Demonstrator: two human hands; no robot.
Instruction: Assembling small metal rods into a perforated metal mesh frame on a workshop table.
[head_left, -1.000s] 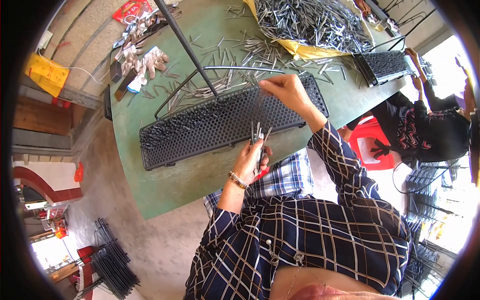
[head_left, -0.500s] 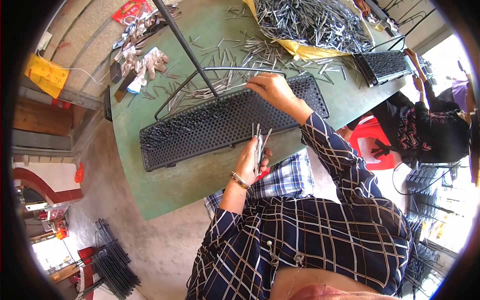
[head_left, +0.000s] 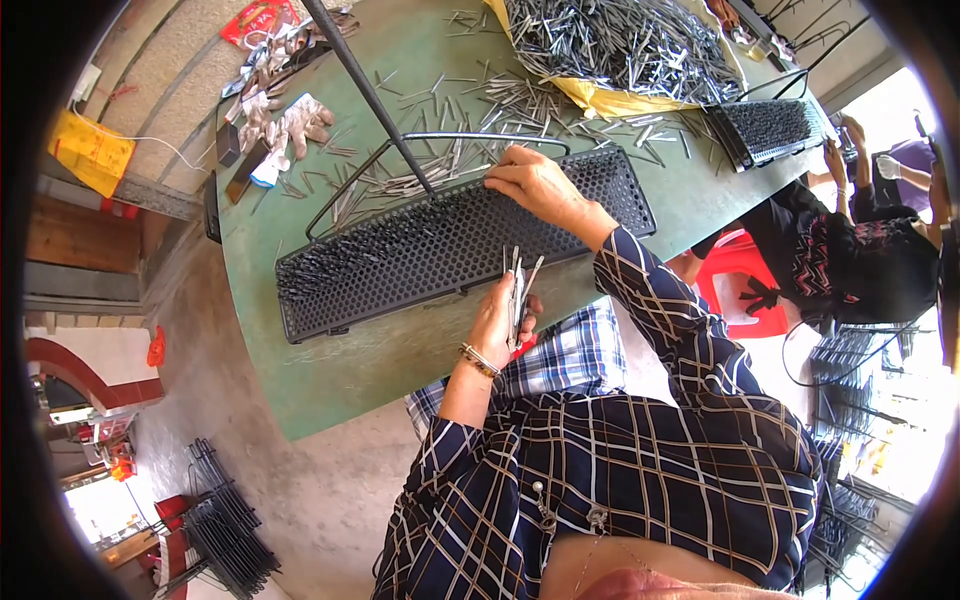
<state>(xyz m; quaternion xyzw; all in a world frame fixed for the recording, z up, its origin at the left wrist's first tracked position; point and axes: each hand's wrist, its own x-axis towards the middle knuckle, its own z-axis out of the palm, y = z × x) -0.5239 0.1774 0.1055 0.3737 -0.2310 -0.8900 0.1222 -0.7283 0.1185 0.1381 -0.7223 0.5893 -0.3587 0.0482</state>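
A long black perforated rack (head_left: 480, 235) lies on the green table, its left end filled with dark thin rods (head_left: 345, 258) standing in the holes. My left hand (head_left: 492, 325) is closed round a small bundle of thin metal rods (head_left: 518, 300), just off the rack's near edge. Over the right half of the rack, by its far edge, my right hand (head_left: 540, 190) is pinched. Whatever sits between its fingertips is hidden or too small to make out. A black bar handle (head_left: 345, 190) arches along the rack's far side.
Loose rods lie scattered on the green table (head_left: 300, 400), beside a heap of them (head_left: 620, 50) on yellow sheeting. Work gloves (head_left: 300, 125) lie at the left, and a slanting black pole (head_left: 365, 90) rises behind the rack. At the right, a person (head_left: 860, 260) works beside another rack (head_left: 765, 130).
My right hand has shifted slightly left along the rack's far edge, still pinched. My left hand keeps its bundle in nearly the same place. A co-worker's hands at the right have moved.
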